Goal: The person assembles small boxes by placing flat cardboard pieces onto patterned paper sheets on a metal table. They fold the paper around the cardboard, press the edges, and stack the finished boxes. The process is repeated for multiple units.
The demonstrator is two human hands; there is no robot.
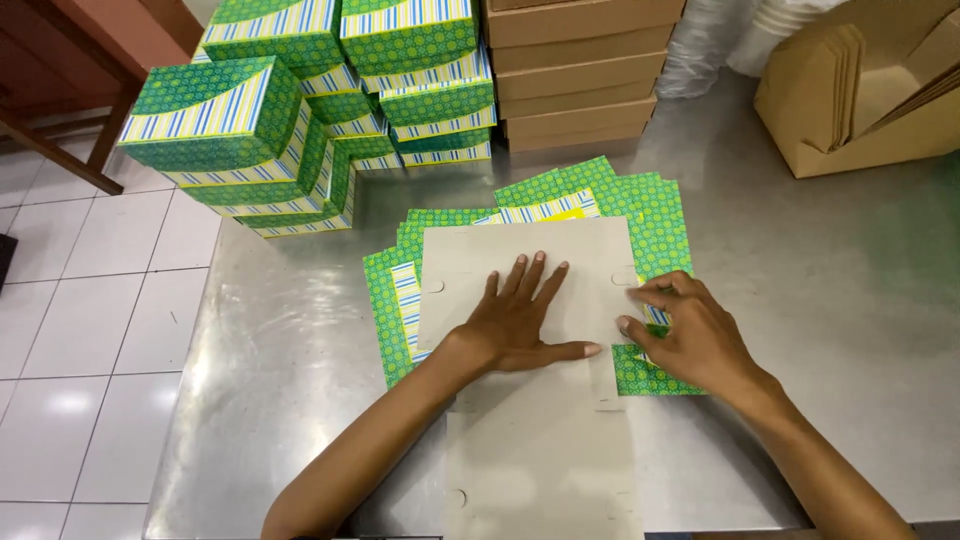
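- Evidently a folding step is in hand: a flat grey carton blank (530,290) lies plain side up on the steel worktop (820,300), on top of a fanned pile of green patterned blanks (640,205).
- Left hand (520,325) is spread flat, fingers splayed, pressing the blank down near its middle.
- Right hand (690,335) sits at the blank's right edge, fingers curled and pinching a side flap (640,350) whose green printed face shows.
- By my reading, the next move calls for steady pressure from the flat hand while the flap is bent along its crease.
- Finished green boxes (300,110) stand stacked at the back left, plain brown boxes (575,75) beside them.
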